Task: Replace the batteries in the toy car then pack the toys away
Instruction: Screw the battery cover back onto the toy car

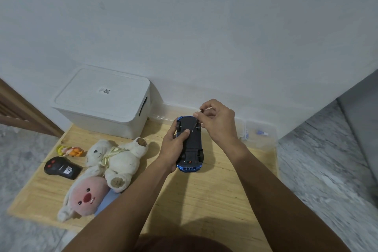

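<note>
A blue toy car [191,145] is held upside down above the wooden board, its black underside facing up. My left hand [176,145] grips its left side, thumb resting on the underside. My right hand [218,120] pinches a thin screwdriver [196,124] whose tip touches the underside near the far wheels. A black remote control [61,169], a white teddy bear [116,159], a pink plush [86,196] and a small orange-and-yellow toy [70,150] lie on the board to the left. A white lidded storage box [102,104] stands at the back left.
A clear plastic container [259,134] with small items inside sits at the board's right back corner, against the wall. The wooden board [214,190] lies on grey marbled floor. A brown door frame [24,112] is at the far left.
</note>
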The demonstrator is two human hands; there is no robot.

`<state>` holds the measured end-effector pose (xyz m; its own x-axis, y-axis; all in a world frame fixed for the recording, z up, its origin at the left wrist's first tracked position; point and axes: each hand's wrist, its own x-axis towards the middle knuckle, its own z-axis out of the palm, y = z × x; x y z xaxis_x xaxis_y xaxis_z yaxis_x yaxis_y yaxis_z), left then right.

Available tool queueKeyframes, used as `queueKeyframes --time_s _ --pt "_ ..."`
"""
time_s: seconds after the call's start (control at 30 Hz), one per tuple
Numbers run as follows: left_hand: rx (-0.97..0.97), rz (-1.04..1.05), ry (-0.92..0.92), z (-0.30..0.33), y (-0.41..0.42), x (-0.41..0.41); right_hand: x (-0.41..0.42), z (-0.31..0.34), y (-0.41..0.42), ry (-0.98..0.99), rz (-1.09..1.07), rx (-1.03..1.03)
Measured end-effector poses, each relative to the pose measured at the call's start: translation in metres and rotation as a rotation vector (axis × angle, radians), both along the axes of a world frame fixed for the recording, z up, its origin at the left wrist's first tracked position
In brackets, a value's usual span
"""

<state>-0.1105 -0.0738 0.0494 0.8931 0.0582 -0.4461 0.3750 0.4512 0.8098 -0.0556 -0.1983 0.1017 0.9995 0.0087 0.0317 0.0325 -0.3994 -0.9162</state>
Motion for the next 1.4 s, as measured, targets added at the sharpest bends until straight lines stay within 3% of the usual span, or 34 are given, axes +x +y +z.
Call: queueKeyframes --time_s 0.53,0.77,0.93,1.17,1.3,1.4 --pt "0.020 0.006 -0.001 -0.0001 -0.0010 -0.0050 -0.0034 0.0037 0.0046 -0.047 0.027 -0.109" --pt "-0.004 0.011 -0.006 -0.0022 0.0001 -0.0049 -0.0019 -0.0005 0.0056 0.044 0.074 -0.033" --pt "0.011 0.004 -0.009 -0.0031 0.0009 -0.0029 -0.0059 -0.0027 0.0062 0.032 0.178 -0.093" --pt "0.022 -0.009 0.016 -0.0029 -0.0008 -0.0056 -0.0007 0.0023 0.0053 -0.012 0.102 -0.131" --pt "0.014 -0.021 0.018 -0.0030 -0.0036 -0.0073 -0.0001 0.0028 0.0041 -0.048 0.182 -0.231" --pt "0.020 -0.016 0.037 -0.0040 -0.0038 -0.0073 -0.0007 0.0008 0.0036 0.024 0.237 -0.239"
